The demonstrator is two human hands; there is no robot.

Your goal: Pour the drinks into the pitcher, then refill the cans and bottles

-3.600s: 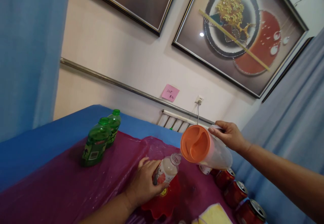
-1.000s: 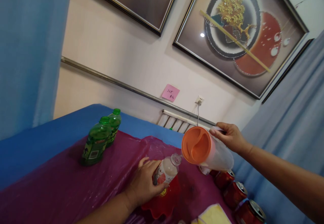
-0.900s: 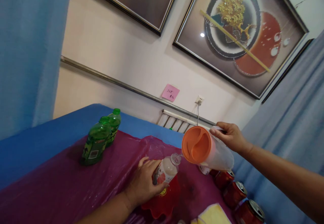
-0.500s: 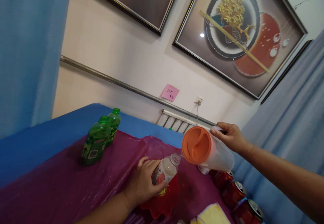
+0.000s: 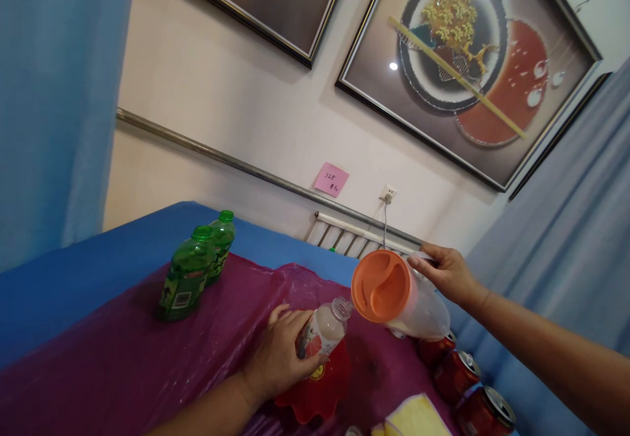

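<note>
My left hand (image 5: 280, 357) is wrapped round a small clear bottle (image 5: 327, 327) with an uncapped mouth and a printed label. The bottle stands over a red scalloped dish (image 5: 315, 400) and looks filled with a pale, cloudy content. My right hand (image 5: 450, 275) grips the handle of a translucent pitcher (image 5: 426, 308) with an orange lid (image 5: 380, 286). The pitcher is tipped on its side, its lid facing left, close beside the bottle's mouth. Whether liquid runs between them is too small to tell.
Two green bottles (image 5: 184, 278) stand at the left on the purple sheet (image 5: 123, 350) over a blue table cover (image 5: 63, 291). Several red cans (image 5: 485, 413) line the right edge. A yellow cloth (image 5: 416, 417) lies at the front. Behind are a wall rail and a radiator.
The pitcher in my right hand has dipped slightly down and to the left, its lid a little lower. My left hand and the bottle have hardly moved.
</note>
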